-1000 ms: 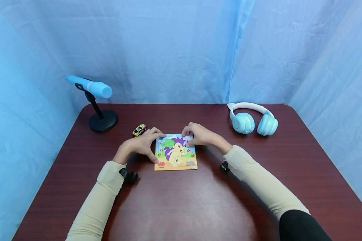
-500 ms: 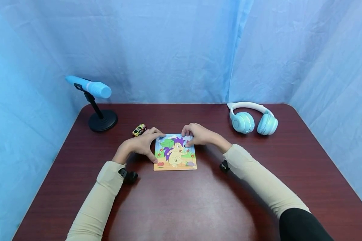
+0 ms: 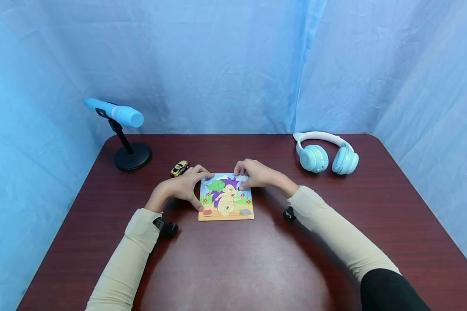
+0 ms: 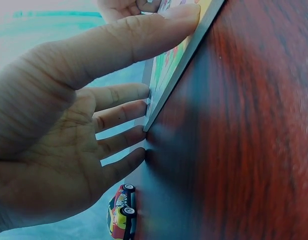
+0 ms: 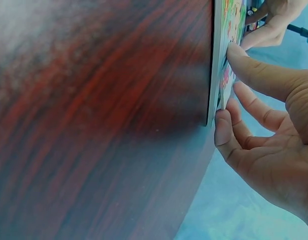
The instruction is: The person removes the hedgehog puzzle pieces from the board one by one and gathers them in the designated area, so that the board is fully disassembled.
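A square jigsaw puzzle (image 3: 226,201) with a purple-spined hedgehog picture lies flat on the table. My left hand (image 3: 184,185) spans its left side, thumb on the front left part of the frame and straight fingers at the back left corner. In the left wrist view the left thumb (image 4: 139,42) presses on the board's edge. Over the back right corner, my right hand (image 3: 258,173) pinches a corner puzzle piece (image 5: 225,90) between thumb and curled fingers. That piece looks slightly tilted against the board in the right wrist view. The fingers hide part of it.
A small yellow and red toy car (image 3: 179,168) stands just behind my left hand. At the back left is a blue microphone (image 3: 118,113) on a black stand (image 3: 133,155). Pale blue headphones (image 3: 327,157) lie at the back right. Blue curtains surround the dark wooden table (image 3: 233,268).
Hardly anything differs. Both hands keep their places at the puzzle, and the view shifts only very slightly.
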`<state>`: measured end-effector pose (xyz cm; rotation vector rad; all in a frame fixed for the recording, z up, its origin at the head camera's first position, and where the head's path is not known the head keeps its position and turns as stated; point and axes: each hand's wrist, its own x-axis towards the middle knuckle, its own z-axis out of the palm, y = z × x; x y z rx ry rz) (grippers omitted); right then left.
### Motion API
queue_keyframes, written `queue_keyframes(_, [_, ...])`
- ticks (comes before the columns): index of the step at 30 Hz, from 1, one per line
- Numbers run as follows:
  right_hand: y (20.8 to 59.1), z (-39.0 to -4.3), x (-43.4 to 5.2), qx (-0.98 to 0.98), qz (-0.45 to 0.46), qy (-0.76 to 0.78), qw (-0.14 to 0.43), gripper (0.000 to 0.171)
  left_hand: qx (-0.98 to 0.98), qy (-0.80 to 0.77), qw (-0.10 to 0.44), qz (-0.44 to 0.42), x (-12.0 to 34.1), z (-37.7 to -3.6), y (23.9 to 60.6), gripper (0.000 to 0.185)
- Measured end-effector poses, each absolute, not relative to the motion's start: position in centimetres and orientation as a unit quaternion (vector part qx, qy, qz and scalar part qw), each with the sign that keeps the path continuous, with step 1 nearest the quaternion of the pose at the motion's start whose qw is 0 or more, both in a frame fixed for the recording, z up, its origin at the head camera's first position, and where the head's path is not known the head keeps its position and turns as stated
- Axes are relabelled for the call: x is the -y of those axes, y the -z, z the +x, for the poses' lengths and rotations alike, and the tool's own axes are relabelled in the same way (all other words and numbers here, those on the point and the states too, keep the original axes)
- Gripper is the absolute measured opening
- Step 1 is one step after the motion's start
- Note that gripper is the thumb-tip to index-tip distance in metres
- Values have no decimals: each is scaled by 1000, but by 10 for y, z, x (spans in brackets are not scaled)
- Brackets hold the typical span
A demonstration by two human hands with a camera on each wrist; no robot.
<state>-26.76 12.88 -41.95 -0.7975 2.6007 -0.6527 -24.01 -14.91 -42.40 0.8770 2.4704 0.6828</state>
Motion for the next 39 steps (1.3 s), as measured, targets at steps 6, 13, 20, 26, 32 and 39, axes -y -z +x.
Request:
queue_keyframes(6, [419, -266, -130, -914, -280, 235, 178, 38, -891, -246, 218, 315, 149, -239, 423, 105])
queue_keyframes(13, [420, -265, -132, -911, -287, 243, 172, 36, -892, -239, 217, 316, 148, -241, 425, 105])
queue_keyframes(20, [421, -262, -131, -917, -302, 224, 132, 39, -891, -242, 217, 316, 148, -241, 424, 104])
queue_keyframes(26, [417, -257, -128, -919, -316, 204, 120, 47, -891, -246, 216, 314, 149, -240, 424, 104])
queue_keyframes(32, [414, -253, -127, -921, -324, 185, 112, 49, -891, -245, 215, 315, 150, -240, 425, 104])
queue_keyframes(39, [415, -251, -129, -922, -322, 188, 107, 47, -890, -246, 212, 321, 150, -240, 425, 104])
